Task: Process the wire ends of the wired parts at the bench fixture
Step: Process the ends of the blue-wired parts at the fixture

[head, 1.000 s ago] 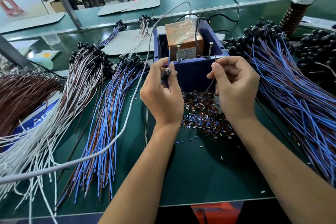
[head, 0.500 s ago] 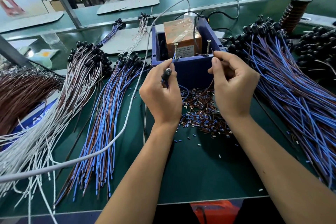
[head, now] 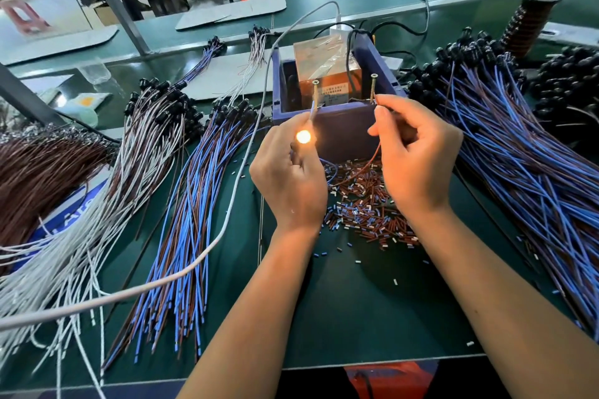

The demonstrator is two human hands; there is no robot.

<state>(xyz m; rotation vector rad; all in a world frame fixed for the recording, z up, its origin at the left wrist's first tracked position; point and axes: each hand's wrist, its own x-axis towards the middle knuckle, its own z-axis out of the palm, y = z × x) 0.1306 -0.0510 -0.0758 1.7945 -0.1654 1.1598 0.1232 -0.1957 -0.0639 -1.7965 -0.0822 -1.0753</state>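
At blue fixture (head: 337,136): both hands raised, left (head: 288,178) pinching lit lamp (head: 303,137), right (head: 418,155) pinching brown wire (head: 372,159).

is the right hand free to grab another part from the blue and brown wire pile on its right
Probably not yet: the right hand pinches a brown wire at the right screw. The blue and brown wire pile lies beside it, nothing between.

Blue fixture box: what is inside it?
Inside the blue fixture box sits an orange-brown block wrapped in clear film, with a printed label. Two upright screws stand at its front edge. The box floor and the block's lower part are hidden by the front wall.
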